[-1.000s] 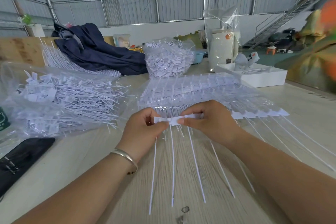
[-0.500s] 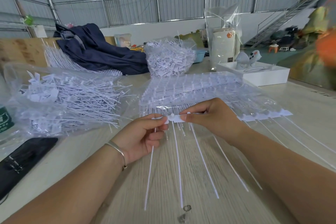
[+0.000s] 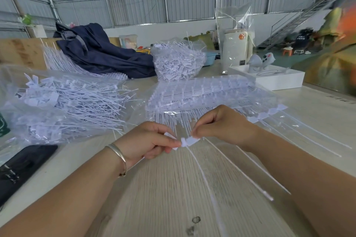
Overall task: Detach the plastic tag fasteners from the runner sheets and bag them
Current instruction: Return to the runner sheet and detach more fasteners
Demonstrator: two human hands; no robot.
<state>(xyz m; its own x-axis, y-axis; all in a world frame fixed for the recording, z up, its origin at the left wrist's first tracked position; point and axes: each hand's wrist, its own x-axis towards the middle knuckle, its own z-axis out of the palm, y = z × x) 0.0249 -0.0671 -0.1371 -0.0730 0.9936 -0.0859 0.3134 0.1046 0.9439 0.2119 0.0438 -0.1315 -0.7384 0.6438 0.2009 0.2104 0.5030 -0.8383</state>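
Note:
My left hand (image 3: 148, 141) and my right hand (image 3: 221, 125) pinch the two ends of a short white strip of tag fasteners (image 3: 187, 141) just above the wooden table (image 3: 163, 198). The strip's long thin tails hang down and fan toward me. The left hand's end of the strip is bent down where the heads join. Behind my hands lies a stack of runner sheets (image 3: 202, 92) in clear plastic. To the left, a clear bag (image 3: 57, 102) holds several loose detached fasteners. A second filled bag (image 3: 179, 61) stands farther back.
A loose row of fasteners (image 3: 267, 113) trails off to the right of my right hand. A black object (image 3: 21, 167) lies at the left edge. Dark blue cloth (image 3: 102, 52), a white box (image 3: 277, 79) and a wrapped white canister (image 3: 236, 50) sit at the back.
Both hands dropped slightly toward me with the strip. My left hand twisted its end downward, bending the strip at a joint, and the tails swung to the right.

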